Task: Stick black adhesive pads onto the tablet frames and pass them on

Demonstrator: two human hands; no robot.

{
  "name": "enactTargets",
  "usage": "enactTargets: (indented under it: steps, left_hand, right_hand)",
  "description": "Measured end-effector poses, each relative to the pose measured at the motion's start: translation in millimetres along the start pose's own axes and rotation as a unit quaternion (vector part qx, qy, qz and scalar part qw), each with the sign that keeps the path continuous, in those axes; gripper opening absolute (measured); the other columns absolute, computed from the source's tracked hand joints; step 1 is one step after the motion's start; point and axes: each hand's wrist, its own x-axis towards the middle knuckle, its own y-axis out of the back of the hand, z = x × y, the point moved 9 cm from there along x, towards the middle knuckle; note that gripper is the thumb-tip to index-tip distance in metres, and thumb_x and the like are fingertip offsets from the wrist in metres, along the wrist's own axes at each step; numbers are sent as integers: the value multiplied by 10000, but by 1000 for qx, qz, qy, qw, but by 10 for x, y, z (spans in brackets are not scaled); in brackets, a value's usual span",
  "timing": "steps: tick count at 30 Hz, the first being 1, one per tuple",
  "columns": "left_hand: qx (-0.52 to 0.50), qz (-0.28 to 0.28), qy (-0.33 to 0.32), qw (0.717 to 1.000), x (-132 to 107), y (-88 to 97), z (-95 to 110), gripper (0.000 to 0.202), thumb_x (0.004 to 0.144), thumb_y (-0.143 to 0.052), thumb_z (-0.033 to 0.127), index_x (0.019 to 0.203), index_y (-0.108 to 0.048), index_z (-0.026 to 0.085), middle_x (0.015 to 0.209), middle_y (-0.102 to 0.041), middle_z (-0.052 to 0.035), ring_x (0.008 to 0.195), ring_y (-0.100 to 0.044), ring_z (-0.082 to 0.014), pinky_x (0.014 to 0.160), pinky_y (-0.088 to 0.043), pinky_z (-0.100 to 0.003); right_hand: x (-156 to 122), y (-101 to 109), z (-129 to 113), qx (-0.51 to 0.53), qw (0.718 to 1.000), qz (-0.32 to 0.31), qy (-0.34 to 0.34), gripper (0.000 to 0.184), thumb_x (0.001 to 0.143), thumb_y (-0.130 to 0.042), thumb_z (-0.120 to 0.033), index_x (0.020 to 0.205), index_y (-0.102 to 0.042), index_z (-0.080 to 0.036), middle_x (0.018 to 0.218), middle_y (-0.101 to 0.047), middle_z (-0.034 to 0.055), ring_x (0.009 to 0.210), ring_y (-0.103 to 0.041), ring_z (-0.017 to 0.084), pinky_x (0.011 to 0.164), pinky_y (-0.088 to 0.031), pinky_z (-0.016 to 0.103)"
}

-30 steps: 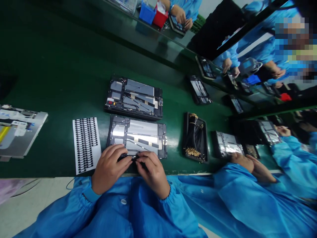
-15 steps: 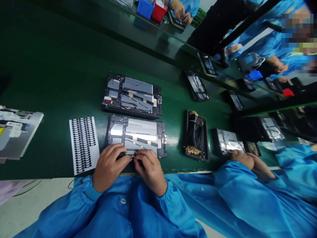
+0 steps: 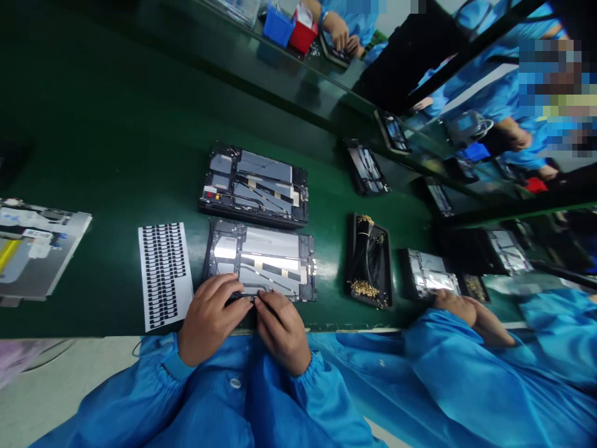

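Note:
An opened tablet-like device (image 3: 270, 242) with silver battery panels and dark cables lies flat on the green table in front of me. Both hands meet at its near edge. My left hand (image 3: 209, 317) is closed, thumb and fingers pinching at the edge; a small dark part shows by the fingertips, too small to name. My right hand (image 3: 283, 330) is closed too, its fingertips close to the left thumb, and what they pinch is hidden. Just beyond stands a stack of similar opened devices (image 3: 254, 183). A white sheet of black stickers (image 3: 164, 274) lies left of my left hand.
On the right sits a black tray (image 3: 390, 280) of dark cables with gold ends. A metal panel assembly (image 3: 56, 255) lies far left. A co-worker's hands (image 3: 459, 311) rest by another device stack (image 3: 431, 274). Blue (image 3: 278, 25) and red bins (image 3: 303, 31) stand on the back shelf.
The view has shifted slightly, so most things sit a little lower and further right. My right fingers have shifted a little at the device's near edge; both hands stay there.

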Motion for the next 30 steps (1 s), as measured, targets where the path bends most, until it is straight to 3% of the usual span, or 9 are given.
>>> enactTargets:
  steps: [6,9,12,15,18,21,27,30]
  left_hand:
    - [26,14,20,999,-126,263,25,144,937,-632,209,1065,-699,199,1194,-701,-64,1238,-591,-235,1099,-473,-420]
    - [67,18,71,995,-312,527,-238,261,952,-590,175,1199,-662,217,1296,-674,-71,1292,-567,-234,1127,-437,-431]
    - [129,-1,155,979,-536,708,-659,416,980,-556,287,1387,-542,205,1444,-585,-101,1385,-496,-279,1177,-361,-497]
    - [169,-32,195,966,-675,720,-930,604,985,-523,456,1503,-404,170,1529,-499,-115,1445,-425,-309,1204,-299,-525]
    - [185,-46,189,963,-701,668,-976,589,989,-499,493,1483,-434,180,1548,-478,-99,1459,-405,-302,1210,-283,-511]
    - [194,-48,186,962,-696,650,-962,547,996,-481,485,1447,-475,176,1547,-479,-97,1458,-407,-300,1210,-280,-504]
    - [184,-47,179,965,-710,654,-1012,547,1006,-423,487,1460,-465,185,1545,-481,-103,1451,-412,-322,1204,-284,-534]
    - [166,-38,183,968,-706,654,-1080,582,1004,-382,524,1479,-445,194,1556,-464,-116,1445,-418,-344,1207,-279,-558]
  right_hand:
    - [-22,-24,-59,-22,1000,-16,14,484,904,-651,-100,1379,-582,-161,1288,-645,179,1161,-629,287,914,-584,464]
    - [78,-4,-79,-35,999,-16,9,397,918,-658,-150,1311,-629,-201,1321,-625,166,1134,-621,299,878,-560,475]
    - [346,-52,-166,-15,1000,-17,-2,304,944,-646,-200,1248,-642,-213,1275,-634,149,1110,-613,288,870,-530,461]
    - [745,-358,-394,8,997,-75,26,173,982,-600,-228,1145,-649,-194,1097,-685,103,984,-618,241,835,-512,403]
    - [1078,-760,-623,-46,985,-147,79,90,994,-567,-210,975,-652,-188,952,-674,68,874,-588,230,788,-486,385]
    - [1239,-1039,-704,-104,970,-194,105,103,977,-571,-172,892,-629,-174,900,-638,70,856,-564,238,768,-468,381]
    - [1369,-1274,-695,-132,956,-244,99,89,953,-557,-157,915,-624,-112,895,-645,127,867,-575,270,769,-459,403]
    - [1419,-1148,-648,-58,968,-232,74,130,956,-571,-240,933,-623,-123,909,-654,109,888,-587,256,803,-466,388]
